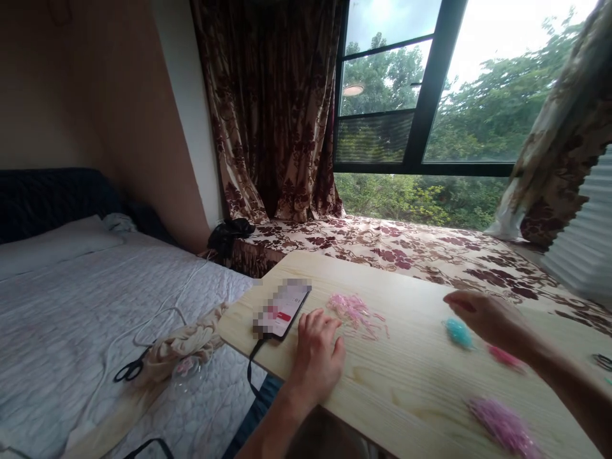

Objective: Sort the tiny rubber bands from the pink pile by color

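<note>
My left hand [319, 357] lies on the pale wooden table [396, 389], its fingers stretched out and slightly apart. Its fingertips are beside a loose pile of shiny pink strips [352, 309]. On the right, my right hand [480, 315] hovers over the table with its fingers curled together; what they hold, if anything, is too small to make out. Below it sits a small teal bundle [458, 334], and a pinkish-red bundle [505, 357] shows partly behind my forearm. Nearer to me lies a larger pink-purple bundle of thin strips [504, 426].
A phone [287, 312] with a black strap lies left of my left hand. Dark scissors [603, 361] are partly visible at the right edge. The bed [143, 280] at left carries black-handled scissors [130, 370], a cable and beige cloth. A patterned window seat [382, 245] borders the table.
</note>
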Tool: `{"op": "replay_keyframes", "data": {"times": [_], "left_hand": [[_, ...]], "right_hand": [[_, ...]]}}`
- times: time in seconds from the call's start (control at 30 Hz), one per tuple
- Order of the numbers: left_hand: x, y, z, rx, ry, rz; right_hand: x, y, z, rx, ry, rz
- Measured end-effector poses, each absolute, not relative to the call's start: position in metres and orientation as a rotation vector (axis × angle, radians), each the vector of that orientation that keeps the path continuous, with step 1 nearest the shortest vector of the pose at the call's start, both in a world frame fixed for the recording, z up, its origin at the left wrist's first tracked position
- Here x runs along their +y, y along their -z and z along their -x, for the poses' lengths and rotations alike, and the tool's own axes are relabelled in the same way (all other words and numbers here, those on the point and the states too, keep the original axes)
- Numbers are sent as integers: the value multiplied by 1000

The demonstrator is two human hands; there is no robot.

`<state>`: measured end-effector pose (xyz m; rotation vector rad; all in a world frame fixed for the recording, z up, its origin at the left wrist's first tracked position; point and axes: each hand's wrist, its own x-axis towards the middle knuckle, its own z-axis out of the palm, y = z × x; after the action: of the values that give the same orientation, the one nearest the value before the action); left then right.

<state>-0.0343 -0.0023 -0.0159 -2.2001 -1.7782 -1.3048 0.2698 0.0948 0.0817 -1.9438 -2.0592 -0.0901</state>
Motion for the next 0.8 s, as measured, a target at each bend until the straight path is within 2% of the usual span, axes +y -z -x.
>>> {"op": "replay_keyframes", "data": {"times": [0.13, 0.33, 0.5, 0.8], "left_hand": [[-3, 12, 34, -1776, 1319, 2206], [-4, 11, 33, -1781, 1334, 2196], [-5, 11, 34, -1798, 1332, 2209], [-5, 10, 34, -1799, 1331, 2216]], "right_hand": [[74, -78, -211, -2260, -39, 1773], [63, -45, -152, -2388, -117, 1585], [62, -30, -137, -2449, -121, 1485], [64, -35, -150, -2436, -26, 1541]]}}
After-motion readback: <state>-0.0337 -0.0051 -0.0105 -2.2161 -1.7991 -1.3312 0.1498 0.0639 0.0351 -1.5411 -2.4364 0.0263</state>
